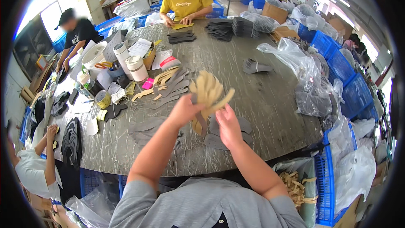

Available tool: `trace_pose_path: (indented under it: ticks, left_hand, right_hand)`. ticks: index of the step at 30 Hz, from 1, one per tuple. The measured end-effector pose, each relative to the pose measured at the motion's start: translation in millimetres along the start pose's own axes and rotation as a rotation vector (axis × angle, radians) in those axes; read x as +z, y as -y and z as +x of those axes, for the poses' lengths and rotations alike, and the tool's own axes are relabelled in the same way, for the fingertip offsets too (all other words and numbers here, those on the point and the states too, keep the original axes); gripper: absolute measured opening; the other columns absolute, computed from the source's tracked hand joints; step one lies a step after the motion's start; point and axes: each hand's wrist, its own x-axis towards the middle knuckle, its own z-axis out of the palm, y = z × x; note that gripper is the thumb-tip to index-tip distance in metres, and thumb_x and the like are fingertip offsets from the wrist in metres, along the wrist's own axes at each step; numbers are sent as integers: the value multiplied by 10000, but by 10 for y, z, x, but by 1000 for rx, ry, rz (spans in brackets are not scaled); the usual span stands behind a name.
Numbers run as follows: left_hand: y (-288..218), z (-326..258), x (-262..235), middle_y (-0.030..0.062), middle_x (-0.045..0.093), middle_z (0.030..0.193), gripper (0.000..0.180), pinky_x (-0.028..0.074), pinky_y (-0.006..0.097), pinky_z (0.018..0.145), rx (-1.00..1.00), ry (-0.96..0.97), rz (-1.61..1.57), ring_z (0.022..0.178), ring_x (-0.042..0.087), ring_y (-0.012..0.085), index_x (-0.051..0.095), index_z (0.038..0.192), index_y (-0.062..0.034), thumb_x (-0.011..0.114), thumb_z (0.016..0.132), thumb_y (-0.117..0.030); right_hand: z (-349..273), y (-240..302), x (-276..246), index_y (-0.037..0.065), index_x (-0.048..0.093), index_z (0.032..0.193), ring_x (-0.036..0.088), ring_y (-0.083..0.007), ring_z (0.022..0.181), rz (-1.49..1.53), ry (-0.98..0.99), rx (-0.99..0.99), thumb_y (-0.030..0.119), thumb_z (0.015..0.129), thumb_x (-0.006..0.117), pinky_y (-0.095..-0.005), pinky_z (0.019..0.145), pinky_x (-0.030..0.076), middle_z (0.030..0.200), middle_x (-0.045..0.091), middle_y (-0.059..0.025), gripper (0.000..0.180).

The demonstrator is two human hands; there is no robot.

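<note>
Over the near middle of the table (278, 126), my left hand (185, 109) is closed round a fanned bundle of tan curved strips (206, 88). Grey also shows at the bundle's lower edge. The fingers of my right hand (228, 126) pinch the end of a tan strip (225, 100) that sticks out to the right. Beneath my hands lie flat grey cut pieces, one group (145, 128) on the left and another (242, 128) under my right hand. Beyond my left hand, grey strips (175, 86) are spread next to more tan strips (166, 76).
Cups, a white bottle (136, 68), scissors (103, 65) and papers crowd the table's left. Dark stacked pieces (244, 27) and a tied grey bundle (256, 66) lie farther off. Plastic bags (291, 59) and blue crates (354, 95) line the right. Co-workers sit across and at left.
</note>
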Motion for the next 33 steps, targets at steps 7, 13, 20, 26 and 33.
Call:
trace_pose_path:
  ticks: [7, 13, 20, 26, 33]
  left_hand:
    - [286, -321, 724, 278, 501, 1297, 455, 445, 434, 983, 445, 98, 535, 1141, 528, 445, 527, 1247, 62, 619, 830, -95]
    - [-72, -574, 856, 258, 502, 1314, 482, 402, 433, 1034, 419, 133, 580, 1230, 477, 402, 528, 1279, 55, 639, 877, -188]
    - [-165, -466, 751, 197, 559, 1194, 366, 475, 375, 897, 322, 240, 496, 1002, 596, 299, 608, 1195, 12, 642, 904, -208]
    - [-462, -66, 976, 66, 646, 846, 217, 515, 287, 641, 147, 91, -3, 677, 600, 122, 652, 1049, 33, 660, 891, -115]
    - [-346, 100, 1482, 24, 657, 827, 143, 530, 247, 576, -77, -17, -213, 679, 589, 77, 653, 973, 19, 652, 898, -103]
  right_hand:
    - [-52, 23, -86, 74, 445, 1278, 590, -205, 1045, 423, -65, 352, 259, 943, 633, -366, 882, 498, 1135, 601, -89, 427]
    - [-94, 8, -374, 98, 477, 1244, 570, -322, 1113, 672, -271, 341, 303, 1030, 371, -485, 1000, 450, 1063, 610, -126, 314]
    - [-83, 56, -666, 101, 465, 1281, 603, -275, 935, 726, -173, 322, 244, 1016, 423, -481, 916, 494, 994, 608, -117, 304]
    - [-239, 323, -873, 18, 597, 1077, 583, -233, 775, 373, 148, 458, 275, 1004, 450, -404, 731, 502, 932, 609, -94, 305]
    - [-404, 603, -951, -27, 520, 1223, 655, -289, 885, 522, -41, 606, 310, 1030, 364, -440, 818, 555, 1099, 645, -191, 418]
